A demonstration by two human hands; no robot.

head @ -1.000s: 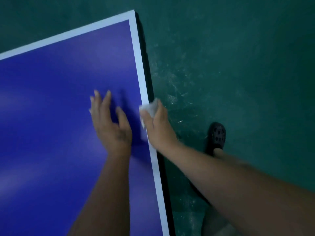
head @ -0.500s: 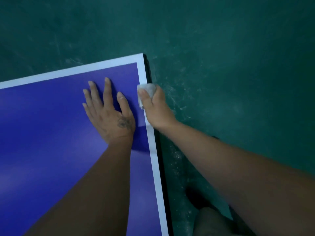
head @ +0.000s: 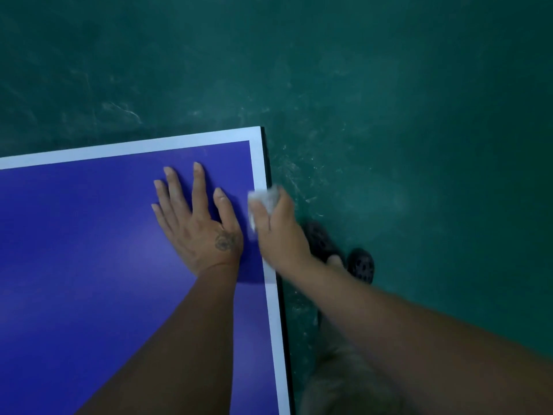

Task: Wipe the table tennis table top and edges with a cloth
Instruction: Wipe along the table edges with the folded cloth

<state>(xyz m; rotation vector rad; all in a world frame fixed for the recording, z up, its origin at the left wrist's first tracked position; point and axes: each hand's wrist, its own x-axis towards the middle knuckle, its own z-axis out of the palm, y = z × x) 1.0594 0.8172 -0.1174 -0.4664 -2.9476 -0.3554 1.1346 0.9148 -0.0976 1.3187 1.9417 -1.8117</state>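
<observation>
The blue table tennis table (head: 74,265) with its white border line fills the lower left; its far right corner lies at the middle of the view. My left hand (head: 197,223) rests flat on the blue top, fingers spread, just inside the right edge. My right hand (head: 278,232) grips a small crumpled white cloth (head: 263,199) and holds it against the white line and the black side edge (head: 281,295) of the table, a little short of the corner. My fingers hide most of the cloth.
Scuffed dark green floor (head: 389,115) surrounds the table on the far and right sides. My feet in dark perforated shoes (head: 359,265) stand on it close beside the table's right edge.
The view has shifted so the table corner sits lower in the frame. My right hand and the cloth have stayed on the right edge, and my left hand remains flat beside them.
</observation>
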